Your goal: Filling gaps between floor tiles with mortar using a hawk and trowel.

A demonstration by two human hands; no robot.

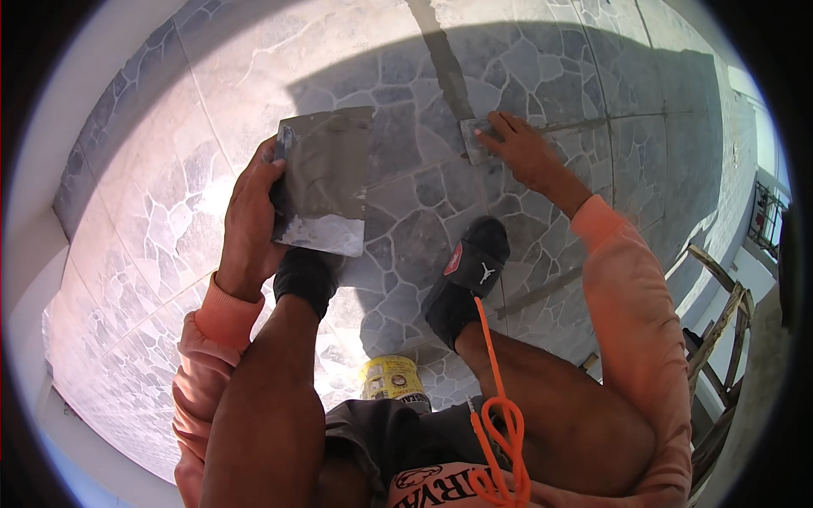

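My left hand (250,220) is closed on the edge of a flat rectangular metal plate, like a plastering trowel (318,236). Wet grey grout (326,161) covers most of its face, and the near strip is bare metal with whitish smears. Ahead and to the right, my right hand (521,152) holds a small flat spreader (476,142) down on the floor tiles, its fingers laid over the top. The spreader sits at the near end of a broad grey grout band (443,63) that runs away from me along a tile joint.
Stone-patterned tiles (406,241) cover the floor, with grout smears along some joints. Between my legs stands a yellow bucket (391,378). My feet in black slides (478,254) are close to the work. Wooden poles (720,339) stand at the right, and a white wall edge (34,229) at the left.
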